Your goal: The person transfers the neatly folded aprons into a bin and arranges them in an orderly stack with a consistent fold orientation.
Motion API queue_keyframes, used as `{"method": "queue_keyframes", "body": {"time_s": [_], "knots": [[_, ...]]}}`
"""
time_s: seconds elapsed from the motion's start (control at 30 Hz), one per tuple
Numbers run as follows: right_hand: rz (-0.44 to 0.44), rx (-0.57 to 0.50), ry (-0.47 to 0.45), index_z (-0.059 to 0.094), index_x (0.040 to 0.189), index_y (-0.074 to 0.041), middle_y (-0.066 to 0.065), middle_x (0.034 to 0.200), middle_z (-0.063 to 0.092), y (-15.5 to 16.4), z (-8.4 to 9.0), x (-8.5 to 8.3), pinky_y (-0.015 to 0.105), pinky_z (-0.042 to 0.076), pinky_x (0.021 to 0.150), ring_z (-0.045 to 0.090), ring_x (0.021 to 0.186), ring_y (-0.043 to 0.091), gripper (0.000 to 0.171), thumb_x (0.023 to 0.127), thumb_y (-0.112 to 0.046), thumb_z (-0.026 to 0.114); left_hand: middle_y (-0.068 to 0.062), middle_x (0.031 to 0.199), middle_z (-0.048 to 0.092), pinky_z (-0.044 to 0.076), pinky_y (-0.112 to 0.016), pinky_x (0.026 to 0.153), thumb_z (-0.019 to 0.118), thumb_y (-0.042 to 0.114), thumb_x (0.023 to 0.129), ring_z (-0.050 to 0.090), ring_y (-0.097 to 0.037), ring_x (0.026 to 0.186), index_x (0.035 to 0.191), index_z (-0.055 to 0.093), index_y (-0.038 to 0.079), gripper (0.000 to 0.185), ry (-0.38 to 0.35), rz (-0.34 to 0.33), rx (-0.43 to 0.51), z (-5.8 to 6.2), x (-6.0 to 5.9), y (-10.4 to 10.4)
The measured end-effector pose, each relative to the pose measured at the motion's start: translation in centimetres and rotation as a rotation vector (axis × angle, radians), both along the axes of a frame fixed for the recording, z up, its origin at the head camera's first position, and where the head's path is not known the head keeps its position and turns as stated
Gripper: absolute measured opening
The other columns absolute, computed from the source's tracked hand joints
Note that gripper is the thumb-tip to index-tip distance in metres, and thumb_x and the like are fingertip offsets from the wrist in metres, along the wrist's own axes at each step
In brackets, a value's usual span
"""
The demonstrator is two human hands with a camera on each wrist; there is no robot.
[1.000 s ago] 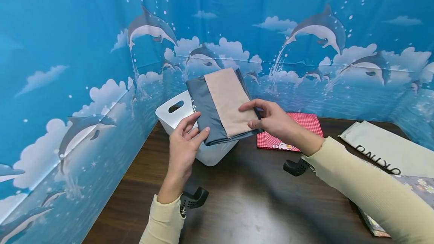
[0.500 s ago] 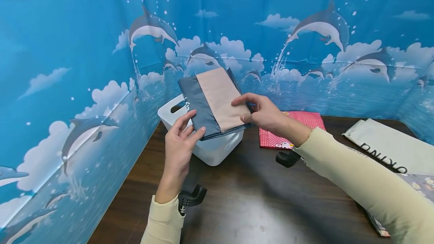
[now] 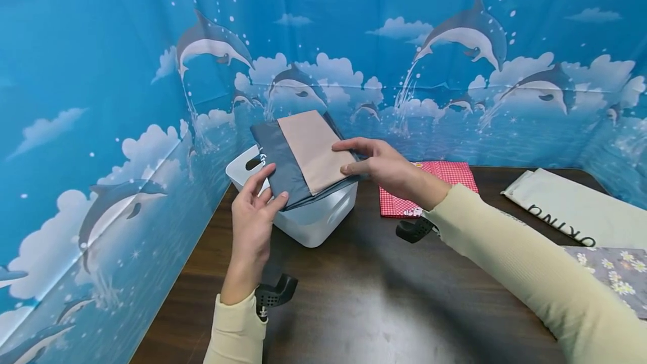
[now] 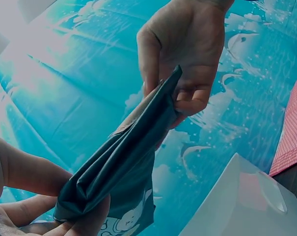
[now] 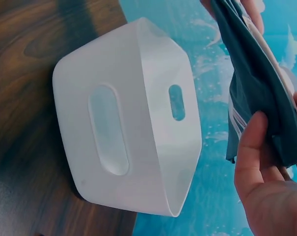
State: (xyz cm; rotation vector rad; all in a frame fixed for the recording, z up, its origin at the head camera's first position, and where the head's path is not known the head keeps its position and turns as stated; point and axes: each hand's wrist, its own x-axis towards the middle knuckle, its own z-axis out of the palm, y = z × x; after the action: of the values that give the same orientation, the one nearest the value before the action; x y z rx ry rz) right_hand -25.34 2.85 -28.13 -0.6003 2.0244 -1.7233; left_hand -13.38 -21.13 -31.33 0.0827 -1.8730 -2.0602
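A folded blue-grey cloth (image 3: 283,164) with a beige panel on its upper side is held tilted above the white bin in the head view. My left hand (image 3: 251,226) pinches its near left corner between thumb and fingers. At the right edge, my right hand (image 3: 391,167) grips it, thumb and index finger on the beige panel. Several thin folded layers and a pale cartoon print show on the cloth (image 4: 138,147) in the left wrist view. The white bin (image 3: 310,229), with handle holes, stands on the table; the cloth covers most of its opening.
Right of the bin lies a red gingham folded cloth (image 3: 452,176) on the dark wooden table (image 3: 354,296). Farther right are a pale folded cloth (image 3: 581,204) with black lettering and a grey daisy-print cloth (image 3: 614,271). Blue dolphin-print sheeting (image 3: 354,44) walls the back and left.
Both hands have carried the blue-grey cloth left, farther over the bin. Their hold on it looks the same. The head view has shifted slightly.
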Motion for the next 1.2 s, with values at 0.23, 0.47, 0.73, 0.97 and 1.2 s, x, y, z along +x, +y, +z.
{"method": "queue_keyframes", "body": {"time_s": [0.23, 0.47, 0.73, 0.97, 1.2], "knots": [[0.029, 0.005, -0.006, 0.058, 0.155, -0.016, 0.007, 0.172, 0.037, -0.8, 0.3, -0.6, 0.057, 0.049, 0.118, 0.044, 0.149, 0.034, 0.062, 0.095, -0.002, 0.067, -0.005, 0.172, 0.039, 0.058, -0.015, 0.092, 0.061, -0.014, 0.099, 0.066, -0.017, 0.131, 0.157, 0.052, 0.005, 0.062, -0.011, 0.041, -0.04, 0.3, -0.3, -0.4], [-0.031, 0.12, 0.069, 0.063, 0.15, -0.02, 0.006, 0.171, 0.04, -2.0, -0.2, -0.8, 0.055, 0.049, 0.119, 0.039, 0.155, 0.034, 0.058, 0.097, 0.0, 0.069, -0.009, 0.171, 0.039, 0.057, -0.014, 0.091, 0.06, -0.013, 0.1, 0.059, -0.03, 0.141, 0.16, 0.049, 0.007, 0.064, -0.043, 0.06, -0.045, -0.4, -0.4, -0.5], [-0.043, 0.156, 0.063, 0.062, 0.151, -0.023, 0.006, 0.173, 0.038, -2.9, -1.5, -1.2, 0.059, 0.037, 0.127, 0.03, 0.162, 0.034, 0.057, 0.099, -0.001, 0.068, -0.011, 0.174, 0.034, 0.055, -0.011, 0.091, 0.06, -0.009, 0.102, 0.055, -0.03, 0.146, 0.16, 0.049, 0.008, 0.061, -0.092, 0.083, -0.043, -1.4, -0.4, -0.8], [-0.039, 0.139, 0.038, 0.063, 0.151, -0.021, 0.006, 0.173, 0.038, -3.1, -2.1, -1.7, 0.056, 0.039, 0.127, 0.03, 0.161, 0.032, 0.057, 0.098, 0.001, 0.068, -0.01, 0.174, 0.033, 0.055, -0.013, 0.093, 0.059, -0.008, 0.103, 0.055, -0.03, 0.147, 0.162, 0.047, 0.008, 0.062, -0.083, 0.066, -0.009, -1.4, -0.8, -0.7], [-0.046, 0.124, 0.056, 0.063, 0.149, -0.021, 0.006, 0.172, 0.04, -3.6, -1.9, -1.8, 0.056, 0.042, 0.124, 0.033, 0.159, 0.033, 0.055, 0.099, 0.001, 0.067, -0.011, 0.175, 0.034, 0.054, -0.013, 0.094, 0.059, -0.008, 0.104, 0.053, -0.028, 0.149, 0.162, 0.047, 0.009, 0.062, -0.082, 0.073, -0.012, -1.1, -0.8, -0.9]]}}
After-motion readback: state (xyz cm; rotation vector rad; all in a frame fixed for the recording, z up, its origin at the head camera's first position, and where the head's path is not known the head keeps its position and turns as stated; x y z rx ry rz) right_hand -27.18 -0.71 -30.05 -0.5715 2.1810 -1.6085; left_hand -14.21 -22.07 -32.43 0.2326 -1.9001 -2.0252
